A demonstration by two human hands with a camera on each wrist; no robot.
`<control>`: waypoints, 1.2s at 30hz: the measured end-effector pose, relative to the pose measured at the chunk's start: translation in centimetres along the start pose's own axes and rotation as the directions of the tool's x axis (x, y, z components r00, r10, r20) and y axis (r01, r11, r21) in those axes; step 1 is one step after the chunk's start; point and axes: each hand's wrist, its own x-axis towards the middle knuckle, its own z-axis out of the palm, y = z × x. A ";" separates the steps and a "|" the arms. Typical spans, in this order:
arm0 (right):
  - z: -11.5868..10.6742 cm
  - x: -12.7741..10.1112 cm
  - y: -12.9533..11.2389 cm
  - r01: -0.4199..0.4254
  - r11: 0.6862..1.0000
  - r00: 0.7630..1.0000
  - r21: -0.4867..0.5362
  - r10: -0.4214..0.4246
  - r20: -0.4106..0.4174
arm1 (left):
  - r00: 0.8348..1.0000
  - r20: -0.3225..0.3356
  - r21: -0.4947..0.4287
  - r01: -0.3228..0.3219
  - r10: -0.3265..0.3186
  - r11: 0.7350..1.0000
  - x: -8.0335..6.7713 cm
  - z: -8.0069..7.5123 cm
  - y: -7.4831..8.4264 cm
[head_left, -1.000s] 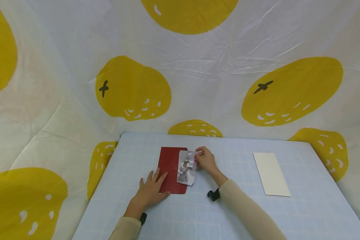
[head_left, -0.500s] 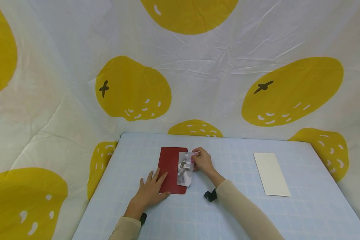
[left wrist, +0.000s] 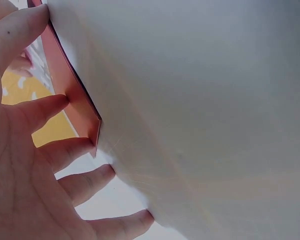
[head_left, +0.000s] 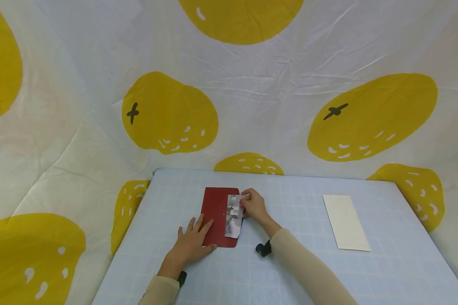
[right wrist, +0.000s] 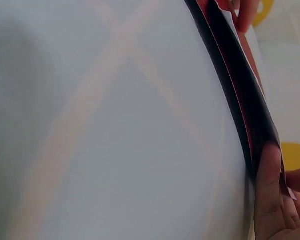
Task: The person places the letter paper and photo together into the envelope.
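Note:
A red envelope (head_left: 213, 212) lies flat on the cloth, its long sides running away from me. My left hand (head_left: 191, 243) spreads its fingers across the lower left part; in the left wrist view some fingertips press the red paper (left wrist: 75, 95), others touch the cloth. With thumb and fingers, my right hand (head_left: 255, 206) pinches the right edge of a greyish picture print (head_left: 234, 216). The print's left side disappears under the envelope's front; its right strip shows. From the right wrist, the print's dark underside (right wrist: 235, 70) appears, with the right fingers (right wrist: 270, 185) beneath its edge.
A cream rectangular card or envelope (head_left: 346, 222) lies to the right. Pale blue checked cloth (head_left: 297, 271) covers the table. Behind and to the left hangs a white curtain (head_left: 259, 106) with yellow fruit shapes.
My right hand has moved left and slightly toward me with the print, and less of the print shows beside the envelope's front. My left hand and the envelope have stayed put.

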 end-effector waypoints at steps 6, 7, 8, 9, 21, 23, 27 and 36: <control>0.4 0.3 0.1 0.014 1.000 1.000 -0.014 -0.014 -0.001 | 1.000 -0.009 -0.004 -0.006 0.006 1.000 0.0 0.1 -0.1; 0.5 0.4 0.2 0.016 1.000 1.000 -0.018 -0.016 -0.003 | 1.000 -0.011 -0.004 -0.008 0.008 1.000 -0.1 0.1 -0.1; 0.6 0.5 0.2 0.019 1.000 1.000 -0.023 -0.019 -0.005 | 1.000 -0.012 -0.004 -0.010 0.010 1.000 -0.1 0.1 -0.1; 0.6 0.5 0.3 0.023 0.999 1.000 -0.024 -0.024 -0.009 | 1.000 -0.013 -0.004 -0.012 0.012 1.000 -0.1 0.1 -0.1; 0.6 0.3 0.3 0.026 0.999 1.000 -0.021 -0.025 0.012 | 1.000 -0.015 -0.004 -0.010 0.010 1.000 -0.1 0.1 -0.1; 0.3 -0.1 0.3 0.017 1.000 1.000 -0.016 -0.017 0.021 | 1.000 -0.016 -0.004 -0.014 0.014 1.000 -0.1 0.1 0.0; -0.3 -1.1 0.2 -0.014 0.999 0.999 0.028 0.013 0.047 | 1.000 -0.014 -0.001 -0.016 0.016 1.000 -0.1 0.0 0.1; -1.1 -3.3 0.4 -0.017 0.995 0.993 0.099 0.005 0.117 | 1.000 -0.011 -0.005 -0.007 0.007 1.000 -0.1 -0.1 0.1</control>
